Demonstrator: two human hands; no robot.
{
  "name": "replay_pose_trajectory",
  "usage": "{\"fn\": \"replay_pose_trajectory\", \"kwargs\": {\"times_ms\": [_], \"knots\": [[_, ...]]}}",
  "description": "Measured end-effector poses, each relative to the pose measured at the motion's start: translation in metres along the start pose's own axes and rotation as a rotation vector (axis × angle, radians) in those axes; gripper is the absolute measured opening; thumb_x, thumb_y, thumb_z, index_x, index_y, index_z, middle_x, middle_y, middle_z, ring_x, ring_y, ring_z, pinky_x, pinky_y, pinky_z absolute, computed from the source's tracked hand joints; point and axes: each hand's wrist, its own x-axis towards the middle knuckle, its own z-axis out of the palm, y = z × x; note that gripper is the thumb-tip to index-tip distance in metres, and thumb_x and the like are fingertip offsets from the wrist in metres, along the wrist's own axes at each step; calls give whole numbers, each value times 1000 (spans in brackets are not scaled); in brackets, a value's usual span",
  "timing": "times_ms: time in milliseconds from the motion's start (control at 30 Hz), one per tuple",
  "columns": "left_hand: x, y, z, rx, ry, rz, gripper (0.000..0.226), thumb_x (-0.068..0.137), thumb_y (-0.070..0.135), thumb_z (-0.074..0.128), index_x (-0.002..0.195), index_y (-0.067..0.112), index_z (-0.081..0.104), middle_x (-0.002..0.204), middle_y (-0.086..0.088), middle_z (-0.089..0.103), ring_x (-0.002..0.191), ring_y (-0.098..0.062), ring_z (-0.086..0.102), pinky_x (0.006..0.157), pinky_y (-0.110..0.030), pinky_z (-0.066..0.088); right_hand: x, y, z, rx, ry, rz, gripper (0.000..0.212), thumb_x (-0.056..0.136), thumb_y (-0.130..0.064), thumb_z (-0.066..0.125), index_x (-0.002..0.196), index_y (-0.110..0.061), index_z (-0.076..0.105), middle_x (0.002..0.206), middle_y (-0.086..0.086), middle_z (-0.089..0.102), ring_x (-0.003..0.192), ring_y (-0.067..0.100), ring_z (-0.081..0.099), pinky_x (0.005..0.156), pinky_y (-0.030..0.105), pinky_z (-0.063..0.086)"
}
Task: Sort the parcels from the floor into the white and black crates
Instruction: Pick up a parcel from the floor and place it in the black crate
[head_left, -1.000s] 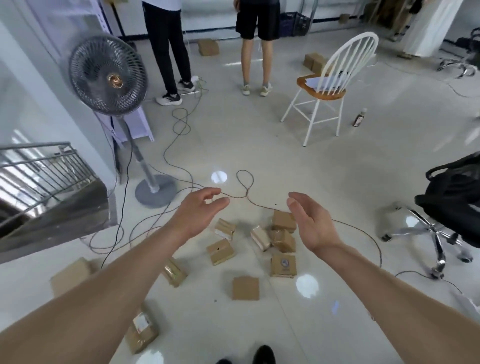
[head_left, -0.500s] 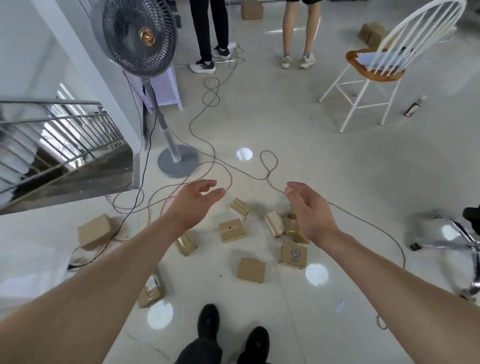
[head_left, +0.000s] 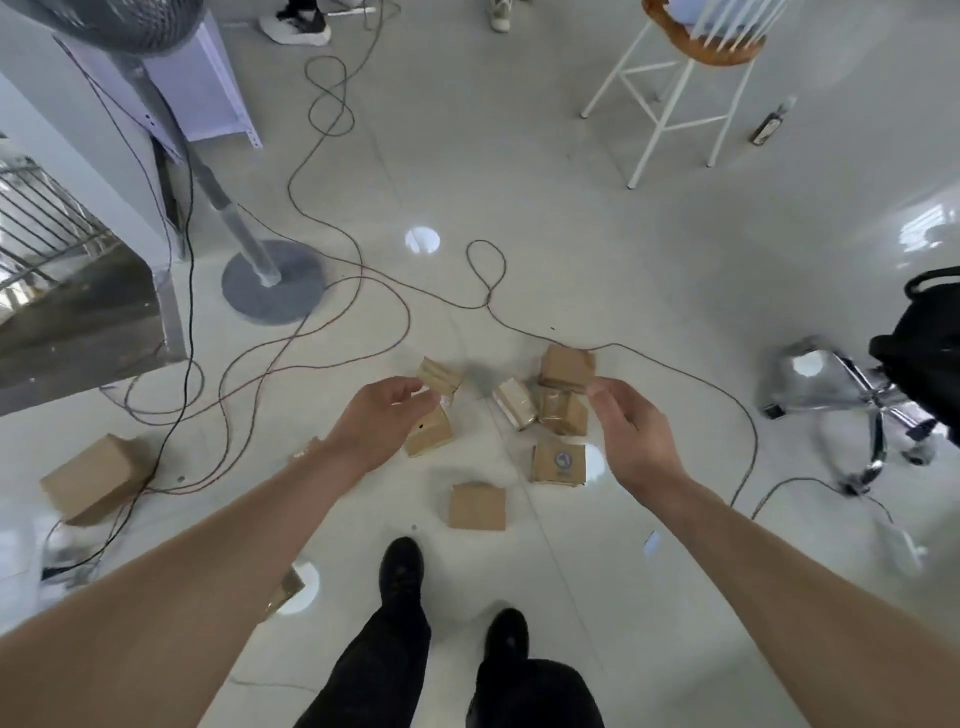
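Note:
Several small brown cardboard parcels lie on the glossy floor in front of my feet. My left hand (head_left: 382, 426) hovers empty above a parcel with a hole (head_left: 430, 434) and a tilted one (head_left: 439, 375). My right hand (head_left: 631, 434) hangs empty, fingers loosely curled, beside a taped parcel (head_left: 562, 411) and below another (head_left: 566, 368). A printed parcel (head_left: 558, 462) and a plain flat one (head_left: 477, 506) lie nearer me. A larger box (head_left: 91, 478) sits far left. No crate is in view.
Cables (head_left: 363, 291) loop across the floor around the parcels. A fan stand base (head_left: 272, 280) is at the left, by a stair railing (head_left: 47, 228). A white chair (head_left: 685, 78) stands at the back right, an office chair base (head_left: 852, 395) at the right. My shoes (head_left: 400, 571) are below.
The view has tilted down and moved closer to the parcels. Both hands have lowered toward them, and their fingers have curled a little. Nothing has been picked up.

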Motion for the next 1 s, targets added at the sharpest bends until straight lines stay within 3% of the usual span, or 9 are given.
{"fn": "replay_pose_trajectory", "kwargs": {"times_ms": [167, 233, 333, 433, 533, 667, 800, 867, 1000], "knots": [[52, -32, 31, 57, -70, -57, 30, 97, 36, 61, 121, 19, 68, 102, 11, 65, 98, -12, 59, 75, -24, 43, 34, 45, 39, -29, -21, 83, 30, 104, -39, 47, 107, -16, 65, 109, 18, 67, 104, 34, 59, 94, 43, 51], [79, -56, 50, 71, -100, -98, 19, 98, 35, 60, 106, 20, 68, 94, 5, 62, 85, -12, 55, 74, -27, 39, 53, 74, 58, -49, -59, 123, 28, 103, -43, 46, 101, -25, 67, 103, 15, 69, 98, 30, 62, 90, 42, 52], [123, -102, 84, 99, -135, -151, 13, 100, 36, 56, 102, 24, 58, 99, -2, 55, 93, -16, 48, 82, -31, 35, 87, 127, 89, -70, -119, 149, 42, 100, -50, 46, 103, -14, 66, 81, 7, 62, 74, 22, 55, 72, 40, 46], [171, -156, 122, 133, -149, -232, 17, 102, 39, 50, 99, 23, 49, 97, -1, 49, 89, -18, 44, 70, -32, 34, 127, 195, 125, -86, -147, 220, 32, 101, -51, 47, 85, -26, 59, 67, -10, 49, 64, 9, 46, 63, 33, 38], [220, -216, 159, 127, -153, -352, 24, 103, 40, 45, 96, 18, 50, 91, -2, 47, 78, -21, 42, 66, -34, 36, 166, 268, 168, -125, -198, 293, 55, 85, -74, 37, 105, -30, 62, 89, -9, 59, 87, 15, 56, 74, 33, 43], [281, -292, 205, 103, -172, -466, 30, 104, 43, 40, 94, 16, 48, 93, -4, 47, 87, -23, 43, 82, -39, 39, 210, 355, 219, -150, -277, 395, 62, 101, -61, 40, 151, -24, 48, 148, 0, 55, 137, 22, 49, 109, 38, 38], [336, -361, 245, 19, -193, -576, 32, 102, 56, 38, 110, 27, 50, 106, 5, 49, 103, -23, 46, 90, -42, 40, 252, 429, 271, -139, -305, 484, 68, 101, -63, 41, 157, -25, 39, 159, -2, 44, 144, 22, 41, 112, 37, 33], [360, -387, 260, -18, -212, -629, 50, 101, 59, 37, 136, 26, 50, 125, 3, 50, 116, -26, 48, 92, -44, 40, 270, 458, 295, -112, -298, 526, 69, 100, -64, 42, 157, -26, 39, 158, -4, 45, 143, 22, 42, 112, 38, 33], [390, -418, 285, -109, -213, -735, 70, 99, 65, 39, 157, 27, 33, 159, 0, 37, 139, -32, 42, 104, -50, 37, 294, 496, 337, -50, -274, 580, 71, 89, -75, 40, 131, -20, 57, 125, -2, 55, 121, 22, 50, 106, 40, 39]]}}
